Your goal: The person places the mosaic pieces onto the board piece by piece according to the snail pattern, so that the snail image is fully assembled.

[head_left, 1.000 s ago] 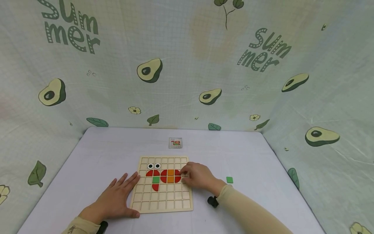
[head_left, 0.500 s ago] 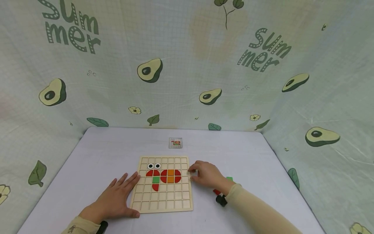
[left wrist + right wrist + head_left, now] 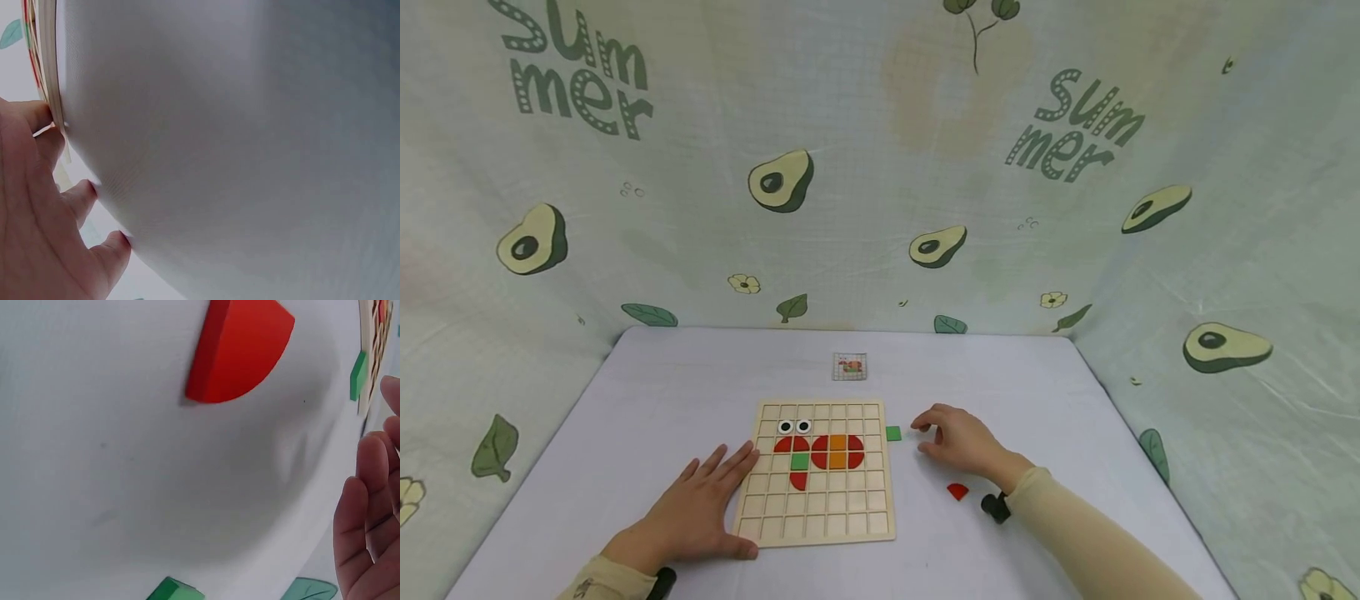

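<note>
My left hand [image 3: 703, 504] lies spread at the left edge of a wooden grid board [image 3: 847, 525], its fingertips and thumb touching the rim. Set in the board are two eye tiles [image 3: 794, 427], red quarter-round tiles [image 3: 856, 451], orange square tiles [image 3: 838, 451] and a green square tile [image 3: 801, 461]. My right hand [image 3: 966, 442] hovers right of the board, fingers loosely bent and holding nothing. Between it and the board, a loose green square tile [image 3: 892, 433] lies by the right rim. Below the hand is a loose red quarter-round tile [image 3: 957, 492], large in the right wrist view.
Another green piece [image 3: 175, 590] shows at the bottom of the right wrist view; my right hand covers it in the head view. Behind the board lies a small pattern card [image 3: 850, 367]. A printed cloth [image 3: 865, 167] hangs around the white table [image 3: 700, 367].
My right hand has left the red tile on the board and drawn back to the right. This uncovers the green tile by the rim and the loose red tile. My left hand stays put.
</note>
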`<act>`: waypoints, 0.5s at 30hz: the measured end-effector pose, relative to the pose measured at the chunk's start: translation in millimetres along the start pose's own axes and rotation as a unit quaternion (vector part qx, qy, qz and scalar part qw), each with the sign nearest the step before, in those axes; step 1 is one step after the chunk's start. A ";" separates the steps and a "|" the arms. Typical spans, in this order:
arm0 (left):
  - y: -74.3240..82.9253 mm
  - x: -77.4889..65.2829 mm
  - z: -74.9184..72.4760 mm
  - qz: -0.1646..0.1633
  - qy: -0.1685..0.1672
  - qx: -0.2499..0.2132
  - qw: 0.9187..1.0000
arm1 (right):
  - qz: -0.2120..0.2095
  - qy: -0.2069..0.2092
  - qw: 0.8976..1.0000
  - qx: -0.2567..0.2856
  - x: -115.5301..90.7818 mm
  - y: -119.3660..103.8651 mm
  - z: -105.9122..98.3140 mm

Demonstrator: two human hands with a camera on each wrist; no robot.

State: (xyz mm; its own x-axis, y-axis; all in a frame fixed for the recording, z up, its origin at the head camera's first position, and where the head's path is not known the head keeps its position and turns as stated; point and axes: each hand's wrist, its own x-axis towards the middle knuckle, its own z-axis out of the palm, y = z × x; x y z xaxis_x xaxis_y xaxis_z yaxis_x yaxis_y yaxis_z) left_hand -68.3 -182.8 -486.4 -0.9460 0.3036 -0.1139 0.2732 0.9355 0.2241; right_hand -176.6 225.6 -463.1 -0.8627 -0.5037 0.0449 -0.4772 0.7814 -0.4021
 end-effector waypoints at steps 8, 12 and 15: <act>-0.3 -0.5 1.0 -0.002 0.003 -0.007 1.000 | 0.028 -0.018 0.993 0.112 14.7 0.9 5.6; -1.3 -0.5 2.2 -0.003 0.001 -0.006 1.000 | 0.028 -0.029 0.991 0.128 23.8 -2.4 10.6; -1.3 -0.7 1.7 -0.004 -0.001 -0.008 1.000 | 0.022 -0.038 0.991 0.128 28.3 -3.3 15.1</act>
State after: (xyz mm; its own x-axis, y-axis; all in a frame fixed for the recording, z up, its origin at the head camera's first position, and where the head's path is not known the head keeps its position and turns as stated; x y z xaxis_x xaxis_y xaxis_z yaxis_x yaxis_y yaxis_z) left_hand -67.7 -183.9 -488.3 -0.9475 0.2970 -0.1181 0.2634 0.9349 0.2378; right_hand -197.0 203.2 -474.3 -0.8619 -0.5053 -0.0426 -0.3730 0.6885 -0.6219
